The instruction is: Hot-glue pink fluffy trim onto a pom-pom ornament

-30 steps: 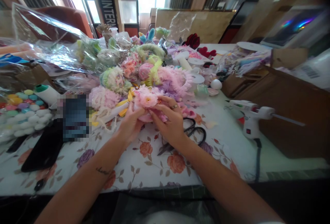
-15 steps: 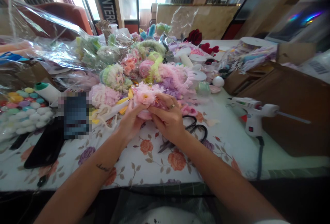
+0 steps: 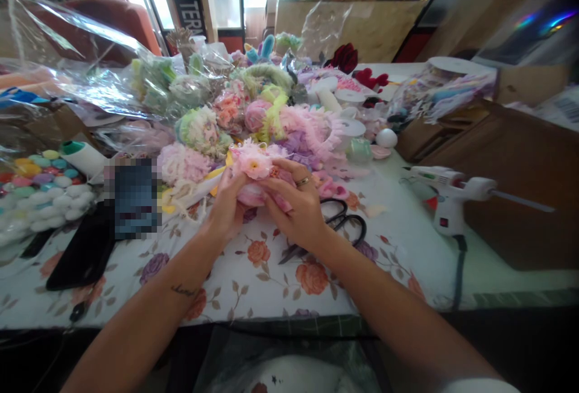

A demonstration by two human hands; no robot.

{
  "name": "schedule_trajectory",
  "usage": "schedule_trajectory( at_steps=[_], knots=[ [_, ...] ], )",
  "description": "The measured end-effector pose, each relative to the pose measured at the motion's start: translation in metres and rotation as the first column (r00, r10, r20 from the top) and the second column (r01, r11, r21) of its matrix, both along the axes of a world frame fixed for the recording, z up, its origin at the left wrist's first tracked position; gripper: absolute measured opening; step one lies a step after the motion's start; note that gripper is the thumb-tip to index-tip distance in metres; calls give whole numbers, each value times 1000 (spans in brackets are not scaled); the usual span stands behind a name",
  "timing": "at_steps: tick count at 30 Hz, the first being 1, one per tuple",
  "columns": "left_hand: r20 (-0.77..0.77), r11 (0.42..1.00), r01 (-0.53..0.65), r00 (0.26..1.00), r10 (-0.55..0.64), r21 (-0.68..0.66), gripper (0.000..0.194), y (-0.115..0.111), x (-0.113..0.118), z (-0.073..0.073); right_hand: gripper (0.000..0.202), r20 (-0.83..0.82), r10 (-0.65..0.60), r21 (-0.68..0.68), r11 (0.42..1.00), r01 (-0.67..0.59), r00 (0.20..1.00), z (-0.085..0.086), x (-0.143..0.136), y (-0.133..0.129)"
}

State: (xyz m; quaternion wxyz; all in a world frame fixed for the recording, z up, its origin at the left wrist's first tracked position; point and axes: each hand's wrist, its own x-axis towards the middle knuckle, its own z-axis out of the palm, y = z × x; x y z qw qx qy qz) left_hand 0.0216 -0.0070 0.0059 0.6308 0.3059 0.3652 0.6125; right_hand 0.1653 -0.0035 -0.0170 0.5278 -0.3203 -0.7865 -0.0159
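Both hands hold a pink fabric flower decoration (image 3: 254,164) with frilly petals and a yellowish centre, over the near middle of the table. My left hand (image 3: 227,207) grips its left side, thumb towards the middle. My right hand (image 3: 296,203), with a ring on one finger, closes on its right side. Rounded pale pink material shows below the flower between the hands; how it is joined is hidden. Black-handled scissors (image 3: 347,222) lie on the flowered tablecloth (image 3: 265,281), partly behind my right wrist.
A white glue gun (image 3: 447,191) stands at the right by a brown cardboard box (image 3: 515,188). Balls of fluffy yarn (image 3: 201,131), ribbon spools (image 3: 350,128) and plastic wrap fill the back. Left are a black phone (image 3: 84,248), bagged pompoms (image 3: 56,200) and a thread cone (image 3: 84,161).
My fingers have shifted slightly on the flower decoration, and more of its rounded pale pink underside shows between the hands. The whole view has moved a little.
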Motion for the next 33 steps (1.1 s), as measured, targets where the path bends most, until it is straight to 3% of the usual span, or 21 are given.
schedule_trajectory(
  at_steps=[4,11,33],
  knots=[
    [-35,1000,-9,999,8,-21,29,-1,0,-1,32,4,-9,-7,1000,9,1000,1,0,-1],
    [-63,999,-28,998,26,-31,33,0,-1,-6,27,-82,23,-143,989,-34,996,2,0,-1],
    [20,999,30,999,-31,41,35,1,-4,-6,27,-16,15,55,998,-14,1000,-1,4,3]
  ],
)
